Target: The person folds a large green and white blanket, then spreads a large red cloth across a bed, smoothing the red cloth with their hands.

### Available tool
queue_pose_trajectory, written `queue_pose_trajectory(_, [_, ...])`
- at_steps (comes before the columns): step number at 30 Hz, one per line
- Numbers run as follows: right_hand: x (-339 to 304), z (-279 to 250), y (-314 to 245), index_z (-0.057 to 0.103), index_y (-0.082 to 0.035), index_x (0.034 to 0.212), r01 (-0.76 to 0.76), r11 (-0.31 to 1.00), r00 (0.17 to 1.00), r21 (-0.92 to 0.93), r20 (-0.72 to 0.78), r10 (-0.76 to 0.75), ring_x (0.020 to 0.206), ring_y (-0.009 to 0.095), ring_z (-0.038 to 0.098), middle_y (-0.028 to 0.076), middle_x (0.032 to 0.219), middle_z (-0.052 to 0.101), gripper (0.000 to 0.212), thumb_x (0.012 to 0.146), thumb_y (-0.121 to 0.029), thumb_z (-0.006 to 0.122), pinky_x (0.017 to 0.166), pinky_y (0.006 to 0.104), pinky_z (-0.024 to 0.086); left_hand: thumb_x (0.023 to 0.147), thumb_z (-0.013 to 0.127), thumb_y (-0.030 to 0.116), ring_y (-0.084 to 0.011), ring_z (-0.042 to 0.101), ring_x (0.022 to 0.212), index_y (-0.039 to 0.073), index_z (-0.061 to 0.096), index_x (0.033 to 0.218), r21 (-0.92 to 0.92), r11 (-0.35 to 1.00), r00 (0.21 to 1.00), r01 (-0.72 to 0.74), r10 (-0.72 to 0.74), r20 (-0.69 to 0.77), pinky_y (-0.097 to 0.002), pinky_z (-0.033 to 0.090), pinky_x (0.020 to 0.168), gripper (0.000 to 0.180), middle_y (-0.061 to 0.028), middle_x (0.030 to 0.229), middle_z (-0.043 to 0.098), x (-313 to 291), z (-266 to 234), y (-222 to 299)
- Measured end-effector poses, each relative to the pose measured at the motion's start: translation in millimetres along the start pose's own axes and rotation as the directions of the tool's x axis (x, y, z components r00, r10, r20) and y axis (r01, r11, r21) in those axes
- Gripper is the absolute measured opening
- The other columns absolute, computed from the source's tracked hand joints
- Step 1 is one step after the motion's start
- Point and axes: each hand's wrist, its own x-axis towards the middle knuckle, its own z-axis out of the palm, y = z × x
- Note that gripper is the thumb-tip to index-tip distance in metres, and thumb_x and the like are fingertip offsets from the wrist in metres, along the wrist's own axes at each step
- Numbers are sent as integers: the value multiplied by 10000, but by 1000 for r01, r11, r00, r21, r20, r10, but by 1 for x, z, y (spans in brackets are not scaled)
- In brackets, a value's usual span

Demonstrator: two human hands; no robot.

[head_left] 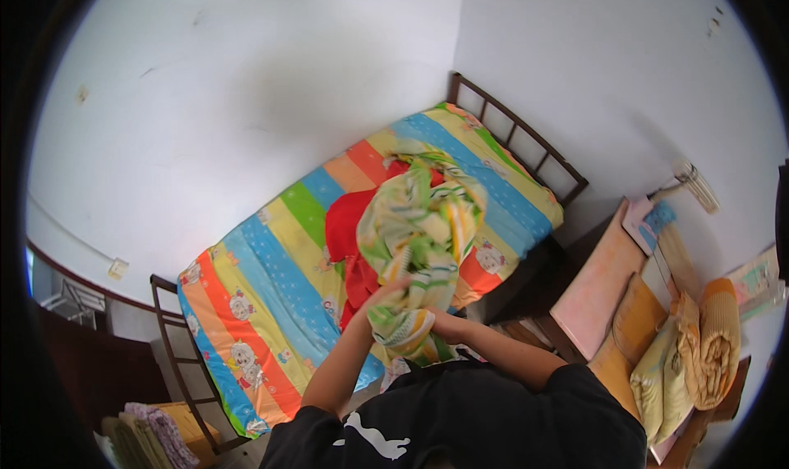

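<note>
In the head view, a bunched green, yellow and white sheet (pixel 423 222) lies above a striped bed (pixel 279 247), partly over a red cloth (pixel 347 226). The left hand's (pixel 388 293) blurred fingers touch the sheet's near end; the right hand's (pixel 446 327) are hidden behind it. How far either closes, I cannot tell.

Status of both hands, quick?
Left hand: against the bunched patterned cloth; blurred, grip unclear.
Right hand: at the same cloth, partly hidden; grip can't be told.
</note>
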Motion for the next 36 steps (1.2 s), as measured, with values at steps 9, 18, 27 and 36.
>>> queue_pose_trajectory(9, [-110,-82,-19,454,-45,1242,554,670,653,-495,-241,-718,1100,196,485,100,1187,519,617,724,-178,761,935,326,403,725,666,6,-173,592,967,2,581,1096,737,484,877,-472,169,450,-307,466,821,381,-87,1046,638,-3,134,-51])
queue_pose_trajectory(18, [-128,-98,69,464,-38,1263,370,890,775,-267,-440,-454,1115,188,478,80,1254,494,533,787,-131,687,947,326,406,628,726,91,-185,511,1104,30,413,1298,764,484,890,-427,77,449,-322,411,918,742,-84,1219,533,37,173,-90])
queue_pose_trajectory(27, [-369,-124,57,527,-16,1165,649,758,664,-64,-438,-606,1027,184,537,108,1161,555,424,800,-171,675,871,336,462,519,860,368,-298,126,1379,191,90,1461,849,200,580,-489,-653,487,-460,180,1079,1230,-170,1487,110,35,227,-140])
queue_pose_trajectory(36, [-456,-110,90,520,-16,1167,684,718,565,-125,-532,-631,1020,188,546,110,1158,554,399,827,-184,641,863,340,468,655,706,539,-429,24,1362,275,263,1411,774,-370,796,-513,132,591,-664,112,983,915,-213,1483,38,104,220,-276])
